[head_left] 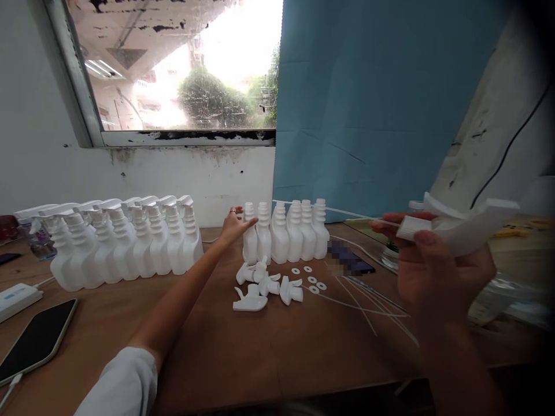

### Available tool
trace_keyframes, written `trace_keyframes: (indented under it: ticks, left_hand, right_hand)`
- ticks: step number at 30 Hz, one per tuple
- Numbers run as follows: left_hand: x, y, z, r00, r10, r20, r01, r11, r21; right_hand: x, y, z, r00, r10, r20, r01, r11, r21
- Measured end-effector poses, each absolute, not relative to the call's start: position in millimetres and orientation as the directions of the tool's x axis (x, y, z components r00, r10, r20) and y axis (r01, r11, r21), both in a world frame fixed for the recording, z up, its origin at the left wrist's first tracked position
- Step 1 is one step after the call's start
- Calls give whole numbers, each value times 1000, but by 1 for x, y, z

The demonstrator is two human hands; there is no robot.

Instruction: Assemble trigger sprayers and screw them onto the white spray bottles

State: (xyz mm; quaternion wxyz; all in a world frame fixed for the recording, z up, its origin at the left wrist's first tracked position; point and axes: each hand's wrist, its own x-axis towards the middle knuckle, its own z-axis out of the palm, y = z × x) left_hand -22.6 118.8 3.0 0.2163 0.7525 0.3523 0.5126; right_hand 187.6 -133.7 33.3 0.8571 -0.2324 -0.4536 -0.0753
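Note:
My right hand (pixel 437 260) is raised at the right, its fingers closed round a white trigger spray head (pixel 463 228). A thin white tube (pixel 347 212) runs leftward from its collar, past the necks of the bottles. My left hand (pixel 237 225) reaches to the leftmost white bottle (pixel 250 245) of a short row, thumb across its neck and fingers apart; whether it touches the bottle I cannot tell. Several loose spray heads (pixel 250 303) lie in front of that row. Beside them are several small white washers (pixel 312 280) and loose thin tubes (pixel 368 300).
Rows of white bottles with spray heads (pixel 119 245) stand at the left on the brown table (pixel 243 358). A phone (pixel 39 335) and a white power strip (pixel 17 299) lie at the near left. Another dark phone (pixel 358 260) lies behind the tubes. A blue sheet (pixel 368 104) hangs behind.

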Motion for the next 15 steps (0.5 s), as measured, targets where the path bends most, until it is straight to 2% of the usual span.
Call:
trace_keyframes:
  ticks: [4, 11, 15]
  left_hand:
    - [-24, 122, -7, 275, 757, 593, 310, -653, 691]
    - [-19, 132, 2, 230, 767, 599, 381, -637, 670]
    - [-11, 141, -5, 252, 783, 568, 416, -618, 667]
  right_hand:
    - [188, -135, 36, 597, 179, 782, 270, 873, -406]
    - [176, -134, 33, 632, 263, 729, 237, 831, -504]
    - [174, -134, 33, 642, 272, 717, 234, 821, -521]
